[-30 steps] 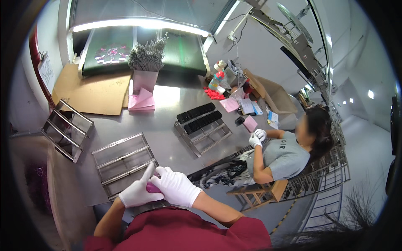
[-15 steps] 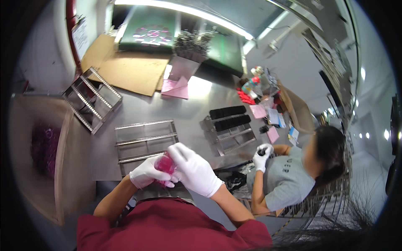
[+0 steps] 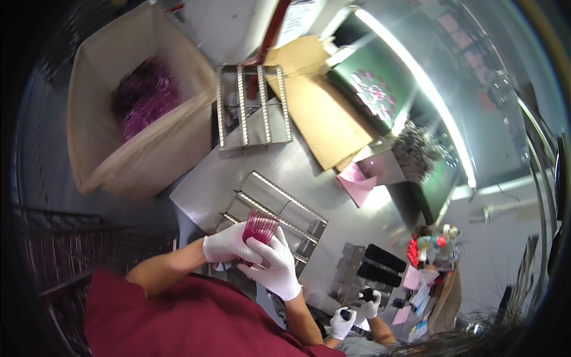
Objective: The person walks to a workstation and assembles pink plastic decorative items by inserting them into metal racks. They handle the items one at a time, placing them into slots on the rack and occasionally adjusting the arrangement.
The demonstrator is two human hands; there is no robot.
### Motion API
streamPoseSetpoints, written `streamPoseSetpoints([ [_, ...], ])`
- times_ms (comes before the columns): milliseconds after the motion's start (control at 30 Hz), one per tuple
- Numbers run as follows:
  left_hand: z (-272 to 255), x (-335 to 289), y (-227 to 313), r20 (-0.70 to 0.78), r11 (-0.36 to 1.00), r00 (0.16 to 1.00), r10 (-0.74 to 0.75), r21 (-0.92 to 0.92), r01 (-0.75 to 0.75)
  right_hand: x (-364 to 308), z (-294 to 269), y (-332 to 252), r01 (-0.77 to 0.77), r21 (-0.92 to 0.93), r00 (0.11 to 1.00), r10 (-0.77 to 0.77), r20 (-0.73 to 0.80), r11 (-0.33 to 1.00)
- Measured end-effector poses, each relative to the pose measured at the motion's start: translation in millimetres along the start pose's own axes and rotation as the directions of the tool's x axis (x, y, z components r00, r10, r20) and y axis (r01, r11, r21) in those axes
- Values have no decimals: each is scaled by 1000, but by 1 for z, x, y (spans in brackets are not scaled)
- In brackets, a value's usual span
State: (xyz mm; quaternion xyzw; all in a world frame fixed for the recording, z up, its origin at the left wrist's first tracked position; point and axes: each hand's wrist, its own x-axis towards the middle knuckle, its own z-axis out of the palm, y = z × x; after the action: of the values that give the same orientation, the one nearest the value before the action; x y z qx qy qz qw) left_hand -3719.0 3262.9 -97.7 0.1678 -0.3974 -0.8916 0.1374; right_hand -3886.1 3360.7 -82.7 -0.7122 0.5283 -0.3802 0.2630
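Both of my hands wear white gloves and meet in front of my chest. Between them, a translucent magenta comb (image 3: pixel 260 226) stands with its row of long teeth pointing up. My left hand (image 3: pixel 229 243) grips its lower left side, while my right hand (image 3: pixel 275 265) wraps it from the right. My fingers hide its lower part; whether it is one comb or several together I cannot tell. Just beyond the hands, a slotted metal rack (image 3: pixel 285 205) lies on the steel table (image 3: pixel 205 196).
A large pale bin (image 3: pixel 83 143) at the left contains purple and dark pieces (image 3: pixel 148 98). Another metal rack (image 3: pixel 254 107) stands by cardboard (image 3: pixel 324 119). At lower right, a co-worker's gloved hands (image 3: pixel 357 315) hold black pieces near a rack carrying black rows (image 3: pixel 380 265).
My view has swung left, bringing the bin fully into sight and the co-worker mostly out. The comb's teeth now show above my fingers; before, my hands covered more of it.
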Motion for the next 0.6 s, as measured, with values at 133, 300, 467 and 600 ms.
streamPoseSetpoints([
  [133, -10, -5, 6, -71, 918, 993, -89, -393, 54, -4, 6, 12, -131, 215, 989, 142, -41, 968],
  [300, -38, -4, -29, -313, 919, 949, -36, -383, -91, 3, 8, 69, -296, 702, 897, 440, -27, 647],
  [467, -71, -19, -66, -601, 976, 794, 90, -103, -189, 49, 56, 129, -283, 752, 901, 434, -6, 596],
  [600, -68, -35, -74, -673, 980, 728, 131, -21, -196, 54, 84, 135, -256, 432, 940, 326, -96, 865],
])
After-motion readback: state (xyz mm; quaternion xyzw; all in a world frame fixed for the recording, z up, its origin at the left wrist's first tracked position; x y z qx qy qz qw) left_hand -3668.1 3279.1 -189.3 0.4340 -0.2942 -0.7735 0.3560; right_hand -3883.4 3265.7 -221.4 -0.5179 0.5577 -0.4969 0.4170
